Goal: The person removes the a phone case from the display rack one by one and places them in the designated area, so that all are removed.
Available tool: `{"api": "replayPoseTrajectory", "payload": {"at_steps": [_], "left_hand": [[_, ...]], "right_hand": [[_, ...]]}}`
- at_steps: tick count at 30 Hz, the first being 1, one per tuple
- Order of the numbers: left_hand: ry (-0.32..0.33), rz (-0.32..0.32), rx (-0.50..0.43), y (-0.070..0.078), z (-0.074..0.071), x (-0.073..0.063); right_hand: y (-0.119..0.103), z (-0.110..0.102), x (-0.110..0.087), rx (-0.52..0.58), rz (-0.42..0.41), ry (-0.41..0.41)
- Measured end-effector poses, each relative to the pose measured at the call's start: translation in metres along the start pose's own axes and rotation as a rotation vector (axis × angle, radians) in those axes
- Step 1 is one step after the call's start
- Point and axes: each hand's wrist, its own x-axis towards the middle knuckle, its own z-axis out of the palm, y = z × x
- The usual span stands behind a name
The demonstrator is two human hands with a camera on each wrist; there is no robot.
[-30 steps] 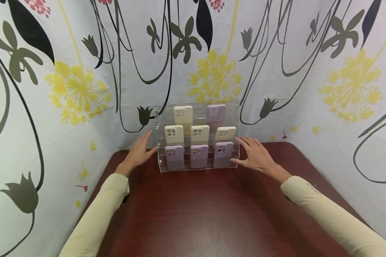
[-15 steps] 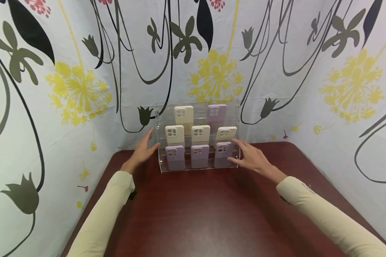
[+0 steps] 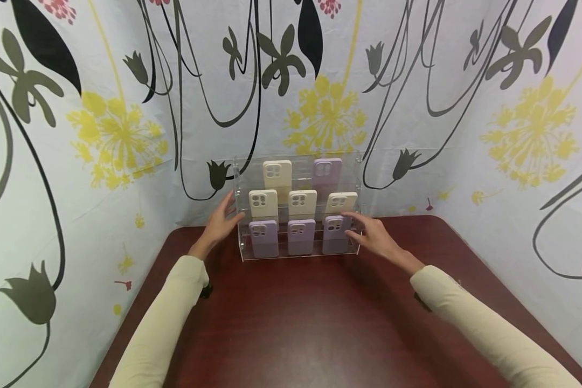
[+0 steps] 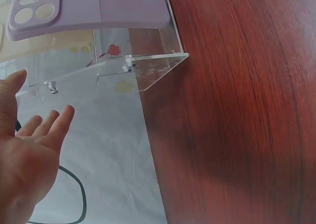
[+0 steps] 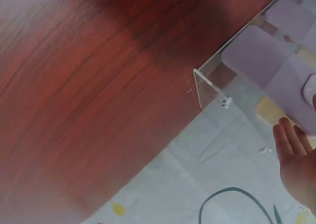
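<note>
A clear acrylic tiered stand [image 3: 300, 257] holds several phone cases at the back of the table. Its front row has three lilac cases, the rightmost being a lilac phone case [image 3: 334, 243]. My right hand [image 3: 377, 238] is at that case's right edge, index finger over its upper corner and thumb lower down. In the right wrist view the right hand's [image 5: 298, 169] other fingers extend beside the case; whether they touch it I cannot tell. My left hand [image 3: 216, 225] is beside the stand's left side, fingers extended and thumb apart, holding nothing.
Cream cases [image 3: 303, 200] fill the middle row. A cream case [image 3: 277, 171] and a lilac case [image 3: 327, 171] stand in the top row. The dark red wooden table [image 3: 291, 318] extends in front. Floral fabric [image 3: 194, 140] encloses the back and sides.
My right hand has moved left, from the stand's right side onto the edge of the front right lilac case. The left hand has shifted slightly right and up, closer to the stand.
</note>
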Motion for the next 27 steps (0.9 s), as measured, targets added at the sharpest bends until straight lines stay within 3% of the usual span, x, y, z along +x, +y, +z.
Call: {"api": "replayPoseTrajectory", "payload": {"at_steps": [4, 12, 22, 27], "left_hand": [[0.01, 0.008, -0.025, -0.004, 0.003, 0.0], [0.032, 0.001, -0.086, -0.004, 0.007, 0.003], [0.036, -0.009, -0.139, 0.001, 0.005, 0.004], [0.034, -0.016, -0.155, -0.001, 0.006, 0.004]], "right_hand": [[0.001, 0.005, 0.001, 0.082, 0.036, 0.067], [0.007, 0.008, 0.01, 0.1, 0.092, 0.17], [0.007, 0.005, 0.012, 0.096, 0.104, 0.168], [0.003, 0.004, 0.015, 0.145, 0.106, 0.139]]}}
